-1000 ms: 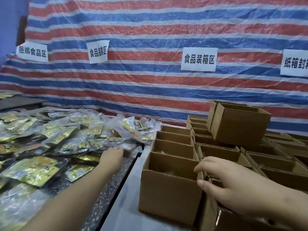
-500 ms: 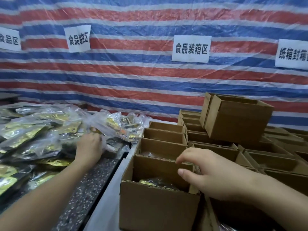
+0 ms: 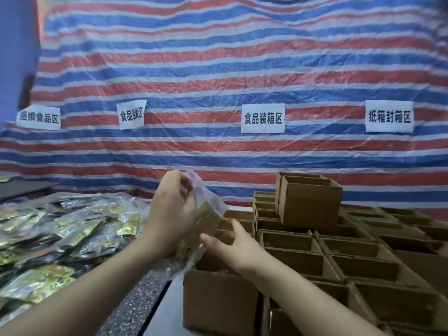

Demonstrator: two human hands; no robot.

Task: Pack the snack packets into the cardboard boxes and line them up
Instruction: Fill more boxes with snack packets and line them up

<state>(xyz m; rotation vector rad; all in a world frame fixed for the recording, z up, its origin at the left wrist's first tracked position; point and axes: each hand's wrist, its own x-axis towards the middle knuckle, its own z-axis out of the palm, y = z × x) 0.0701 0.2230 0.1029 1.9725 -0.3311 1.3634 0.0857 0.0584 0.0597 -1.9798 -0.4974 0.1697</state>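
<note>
- Gripping snack packet (image 3: pixel 206 214) w/ left hand (image 3: pixel 173 212), fingers clamped, hanging upright.
- Reaching right hand (image 3: pixel 232 248), fingers spread, over nearest box (image 3: pixel 218 299) directly below.

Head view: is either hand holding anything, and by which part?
The left hand grips a clear snack packet by its top edge. The right hand is open beneath it.

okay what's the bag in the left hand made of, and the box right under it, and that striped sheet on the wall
Bag: thin clear plastic film by its look, glossy and crinkled, gold packets showing through. Box: plain brown cardboard, matte, with raw-cut rims. Striped sheet: probably woven plastic tarpaulin, slightly shiny, creased, in red, blue and white bands.
</note>
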